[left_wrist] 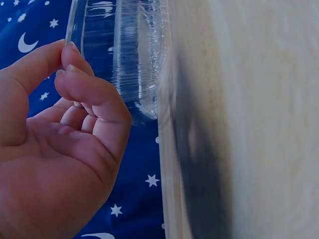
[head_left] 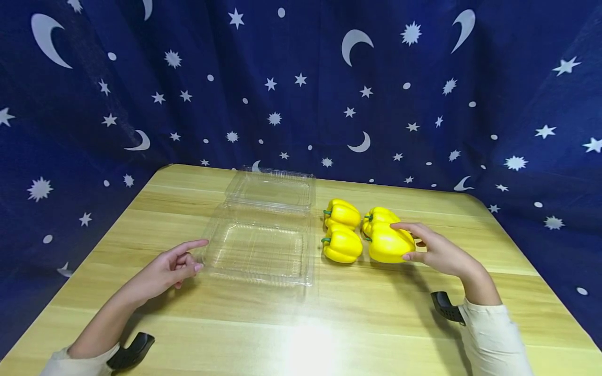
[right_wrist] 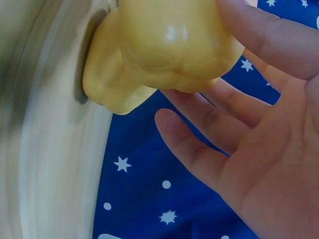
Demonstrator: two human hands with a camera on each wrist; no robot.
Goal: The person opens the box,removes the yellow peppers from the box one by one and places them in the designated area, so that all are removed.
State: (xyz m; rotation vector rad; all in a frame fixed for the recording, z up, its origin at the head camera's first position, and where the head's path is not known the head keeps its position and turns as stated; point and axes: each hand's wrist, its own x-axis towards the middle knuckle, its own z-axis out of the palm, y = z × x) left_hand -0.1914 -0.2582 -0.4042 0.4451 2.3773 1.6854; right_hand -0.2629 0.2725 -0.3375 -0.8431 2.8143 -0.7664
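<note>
A clear plastic clamshell container point(head_left: 258, 253) lies unfolded on the table, its lid point(head_left: 273, 189) toward the back. My left hand point(head_left: 169, 269) is at the container's left edge, index finger straight and its tip by the rim; the other fingers are bent. The left wrist view has the fingertips close to that rim point(left_wrist: 75, 22). Several yellow bell peppers with green stems stand right of the container. My right hand point(head_left: 435, 248) grips the front right bell pepper point(head_left: 388, 246), thumb and fingers round its blunt end. Another bell pepper point(right_wrist: 107, 69) shows behind it in the right wrist view.
Two more bell peppers, a back one point(head_left: 342, 213) and a front one point(head_left: 342, 244), sit between the container and the right-hand pair. The wooden table point(head_left: 235, 334) ends at a dark blue curtain point(head_left: 301, 104) with moons and stars.
</note>
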